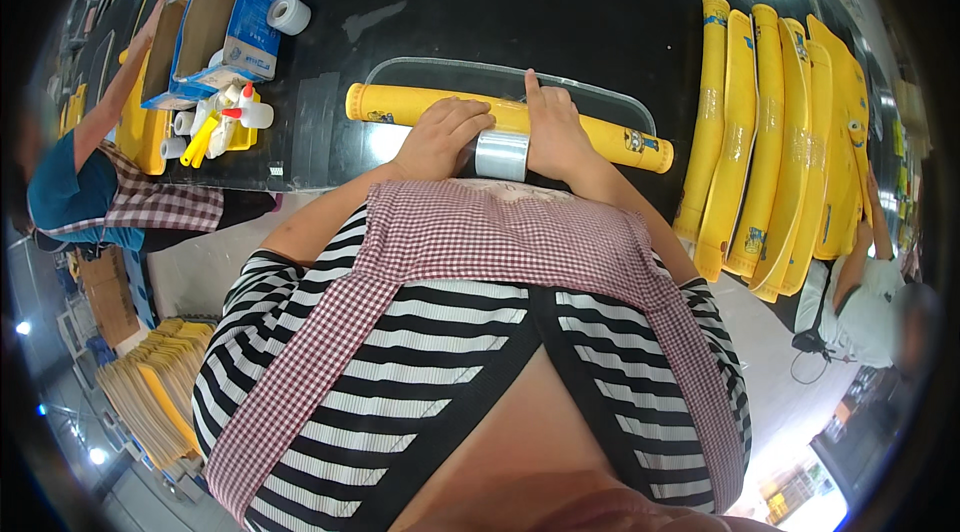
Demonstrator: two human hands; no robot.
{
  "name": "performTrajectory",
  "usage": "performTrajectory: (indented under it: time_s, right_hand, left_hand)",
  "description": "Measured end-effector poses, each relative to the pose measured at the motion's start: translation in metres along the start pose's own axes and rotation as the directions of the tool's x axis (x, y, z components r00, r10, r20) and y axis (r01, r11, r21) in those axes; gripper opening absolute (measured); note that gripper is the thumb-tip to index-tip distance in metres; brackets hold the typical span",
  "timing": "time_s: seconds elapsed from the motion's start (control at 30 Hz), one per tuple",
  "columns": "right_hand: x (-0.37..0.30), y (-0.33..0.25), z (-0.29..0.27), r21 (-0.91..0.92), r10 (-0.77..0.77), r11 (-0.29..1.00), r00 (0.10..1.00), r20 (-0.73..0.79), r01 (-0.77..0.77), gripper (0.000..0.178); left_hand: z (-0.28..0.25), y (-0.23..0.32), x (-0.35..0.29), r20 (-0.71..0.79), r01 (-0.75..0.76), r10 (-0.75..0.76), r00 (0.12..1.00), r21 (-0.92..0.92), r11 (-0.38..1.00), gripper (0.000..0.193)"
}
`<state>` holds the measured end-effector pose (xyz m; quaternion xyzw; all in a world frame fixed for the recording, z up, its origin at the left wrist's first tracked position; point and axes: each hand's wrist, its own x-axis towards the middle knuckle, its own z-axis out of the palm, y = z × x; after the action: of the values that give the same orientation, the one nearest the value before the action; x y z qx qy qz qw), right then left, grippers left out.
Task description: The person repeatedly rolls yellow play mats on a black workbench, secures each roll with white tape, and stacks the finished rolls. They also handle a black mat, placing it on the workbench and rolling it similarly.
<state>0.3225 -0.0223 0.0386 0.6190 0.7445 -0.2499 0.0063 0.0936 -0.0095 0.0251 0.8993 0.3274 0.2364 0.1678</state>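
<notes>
A rolled yellow mat with small cartoon prints point(620, 141) lies crosswise in front of me on the black table. My left hand point(443, 135) rests over its left-middle part, fingers bent together onto it. My right hand point(556, 128) lies across the roll farther right, index finger stretched out and pointing away. Between the two hands, at the roll's near side, stands a wide roll of shiny clear tape point(502, 154); I cannot tell whether a strip of it sticks to the mat. Behind the mat runs a thin grey curved outline point(450, 61).
Several yellow mats, some rolled point(765, 122), lie at the right. At the left are a blue carton point(250, 22), a white roll point(289, 14) and glue bottles point(254, 114). A person in a blue-green top point(70, 194) works at far left; another point(870, 317) stands far right.
</notes>
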Motion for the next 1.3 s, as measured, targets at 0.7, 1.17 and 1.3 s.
performTrajectory:
  time_s: [0.7,1.17,1.3]
  right_hand:
    - [0.009,0.038,0.025,0.029,-0.403,0.852,0.689,-0.602,0.523,0.048]
    - [0.156,0.087,-0.049,0.569,0.138,0.816,0.925,-0.354,0.096,0.032]
    - [0.181,0.105,-0.057,0.51,0.018,0.824,0.889,-0.457,0.245,0.033]
  left_hand:
    - [-0.018,-0.082,0.137,0.541,0.318,-0.251,0.803,-0.033,0.948,0.036]
    - [0.037,-0.088,0.107,-0.14,-0.028,0.085,0.986,0.37,0.929,0.056]
    - [0.021,-0.106,0.14,0.02,-0.078,0.076,0.997,0.352,0.933,0.075]
